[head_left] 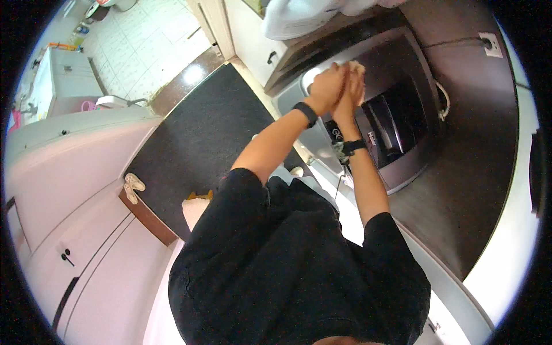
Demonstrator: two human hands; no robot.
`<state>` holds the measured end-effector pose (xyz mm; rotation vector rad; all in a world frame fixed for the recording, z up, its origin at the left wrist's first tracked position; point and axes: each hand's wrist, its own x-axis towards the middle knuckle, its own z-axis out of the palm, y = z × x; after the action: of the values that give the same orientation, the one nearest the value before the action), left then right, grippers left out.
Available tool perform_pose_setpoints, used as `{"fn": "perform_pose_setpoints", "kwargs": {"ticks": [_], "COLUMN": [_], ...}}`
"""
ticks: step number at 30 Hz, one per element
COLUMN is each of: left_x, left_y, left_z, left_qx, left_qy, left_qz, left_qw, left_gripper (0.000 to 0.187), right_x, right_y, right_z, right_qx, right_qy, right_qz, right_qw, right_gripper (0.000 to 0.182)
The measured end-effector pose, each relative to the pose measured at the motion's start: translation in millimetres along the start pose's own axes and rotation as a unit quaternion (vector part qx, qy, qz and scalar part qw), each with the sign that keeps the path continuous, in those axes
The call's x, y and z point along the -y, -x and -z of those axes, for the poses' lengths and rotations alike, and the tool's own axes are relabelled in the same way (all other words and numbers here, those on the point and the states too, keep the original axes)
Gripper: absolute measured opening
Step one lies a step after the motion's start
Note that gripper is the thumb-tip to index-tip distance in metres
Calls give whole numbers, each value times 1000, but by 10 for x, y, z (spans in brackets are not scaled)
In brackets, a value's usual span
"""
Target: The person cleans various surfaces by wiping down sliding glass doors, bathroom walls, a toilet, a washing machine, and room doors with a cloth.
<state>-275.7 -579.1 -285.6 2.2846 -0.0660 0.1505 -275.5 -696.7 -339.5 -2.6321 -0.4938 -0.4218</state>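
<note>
My left hand (326, 86) and my right hand (352, 95) are pressed together, fingers closed, over the upper left part of a grey washing machine (391, 63). A small pale patch (357, 68) shows at the fingertips; what it is, I cannot make out. The palms are hidden. A black band (305, 114) is on my left wrist and a dark watch (353, 146) on my right. Below and right of the hands is the machine's dark glossy panel (402, 115).
White plastic bags (302, 17) lie beyond the machine. A plug sits in a wall socket (493, 45) at the right. To the left are a dark floor mat (195, 126), pale shoes (134, 187), pink-white cabinets (98, 259) and a tiled room (144, 52).
</note>
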Motion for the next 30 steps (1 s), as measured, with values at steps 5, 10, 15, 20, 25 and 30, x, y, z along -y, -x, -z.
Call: {"fn": "perform_pose_setpoints", "kwargs": {"ticks": [5,10,15,20,25,30], "left_x": [89,185,675,1120,1460,1341], "left_y": [101,650,1100,1699,2341,2706], "left_z": [-290,-66,184,1019,1905,3056], "left_qx": [-58,36,10,-89,-228,-369], "left_qy": [63,124,164,193,202,116], "left_qz": [-41,33,83,207,263,300], "left_qw": [995,991,983,955,915,872], "left_gripper": [34,35,35,40,40,41], "right_x": [76,504,855,1747,2723,3992], "right_y": [155,586,766,456,172,-151], "right_z": [255,287,24,12,-295,-345], "right_qx": [11,40,116,287,376,361], "right_qy": [18,22,-20,-213,-287,-361], "right_qz": [28,-3,12,88,263,402], "right_qw": [999,999,993,930,841,760], "right_gripper": [87,74,57,52,53,53]}}
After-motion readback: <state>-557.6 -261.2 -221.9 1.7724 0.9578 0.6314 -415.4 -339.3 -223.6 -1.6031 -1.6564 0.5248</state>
